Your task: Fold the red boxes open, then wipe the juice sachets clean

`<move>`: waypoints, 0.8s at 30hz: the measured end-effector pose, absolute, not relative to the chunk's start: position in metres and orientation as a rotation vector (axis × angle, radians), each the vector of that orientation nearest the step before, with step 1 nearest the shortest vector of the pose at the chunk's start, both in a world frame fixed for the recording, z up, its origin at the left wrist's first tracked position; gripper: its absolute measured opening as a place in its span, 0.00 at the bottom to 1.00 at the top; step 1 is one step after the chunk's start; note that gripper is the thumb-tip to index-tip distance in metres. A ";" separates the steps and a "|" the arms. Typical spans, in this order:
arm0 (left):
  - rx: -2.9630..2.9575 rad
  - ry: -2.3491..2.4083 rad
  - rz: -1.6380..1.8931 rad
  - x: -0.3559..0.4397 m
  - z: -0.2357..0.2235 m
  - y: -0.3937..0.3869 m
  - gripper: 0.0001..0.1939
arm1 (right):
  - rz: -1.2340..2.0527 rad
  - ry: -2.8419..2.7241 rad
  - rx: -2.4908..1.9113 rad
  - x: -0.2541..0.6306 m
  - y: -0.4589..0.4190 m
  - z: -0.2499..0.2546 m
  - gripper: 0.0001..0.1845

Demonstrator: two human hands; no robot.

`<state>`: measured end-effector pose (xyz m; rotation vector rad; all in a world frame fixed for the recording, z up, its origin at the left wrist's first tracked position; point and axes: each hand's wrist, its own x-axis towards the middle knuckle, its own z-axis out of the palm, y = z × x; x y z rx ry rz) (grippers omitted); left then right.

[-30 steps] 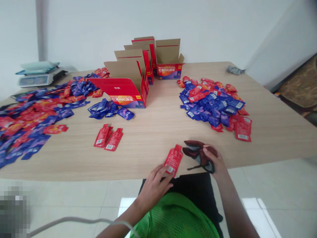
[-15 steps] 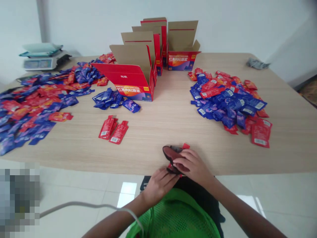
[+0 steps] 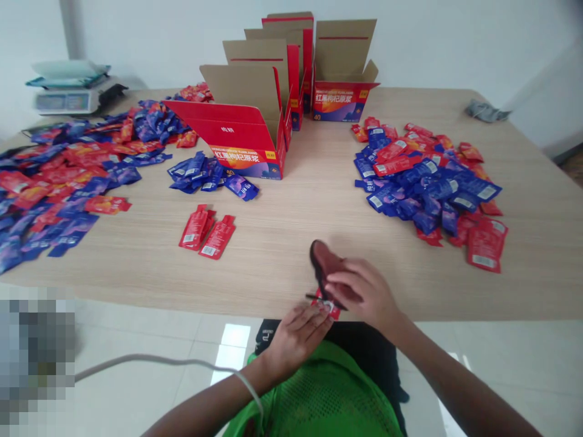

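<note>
My left hand point(image 3: 300, 331) lies at the table's front edge, fingers stretched flat over the lower end of a red sachet point(image 3: 334, 312). My right hand point(image 3: 368, 294) grips a floppy reddish-brown piece with dark edges point(image 3: 325, 258), which looks like folded cloth; its exact kind is unclear. That piece is over the red sachet and hides most of it. A thin dark strip sticks out near my left fingertips. Further left on the table lie several red sachets point(image 3: 218, 238), barcode sides up.
Open red cartons point(image 3: 246, 155) stand at the back. Blue sachets point(image 3: 195, 173) lie before the nearest one. Mixed red and blue sachets form a heap on the right point(image 3: 423, 182) and a wide spread on the left point(image 3: 68, 176). A scale point(image 3: 68, 100) and crumpled grey cloth point(image 3: 487, 112) are farther back.
My right hand has brought the reddish-brown piece leftward from beside the red sachet to over it, then tilted it upward. My left hand stays on the sachet. The camera view has shifted.
</note>
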<state>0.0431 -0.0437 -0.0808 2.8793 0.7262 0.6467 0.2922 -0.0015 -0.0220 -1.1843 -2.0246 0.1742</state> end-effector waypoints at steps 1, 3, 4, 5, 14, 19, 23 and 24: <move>2.859 0.739 0.668 0.044 -0.082 -0.044 0.17 | 0.235 -2.144 -1.115 0.286 -0.009 -0.028 0.12; 2.829 0.753 0.683 0.045 -0.081 -0.044 0.17 | 0.299 -2.284 -1.065 0.281 -0.016 -0.041 0.08; 2.826 0.751 0.670 0.045 -0.080 -0.044 0.17 | 0.299 -2.299 -1.086 0.282 -0.014 -0.047 0.07; 2.831 0.745 0.650 0.046 -0.078 -0.043 0.18 | 0.282 -2.292 -1.123 0.285 -0.008 -0.052 0.06; 2.892 0.738 0.561 0.044 -0.072 -0.041 0.21 | -0.127 -2.099 -1.369 0.331 0.076 -0.034 0.07; 2.865 0.755 0.593 0.047 -0.076 -0.044 0.21 | 0.008 -1.844 -1.260 0.307 0.033 -0.006 0.12; 2.769 0.794 0.747 0.051 -0.080 -0.046 0.17 | 0.250 -2.227 -1.043 0.278 -0.011 -0.017 0.07; 2.756 0.799 0.757 0.052 -0.080 -0.047 0.17 | 0.282 -2.293 -1.018 0.276 -0.015 -0.023 0.05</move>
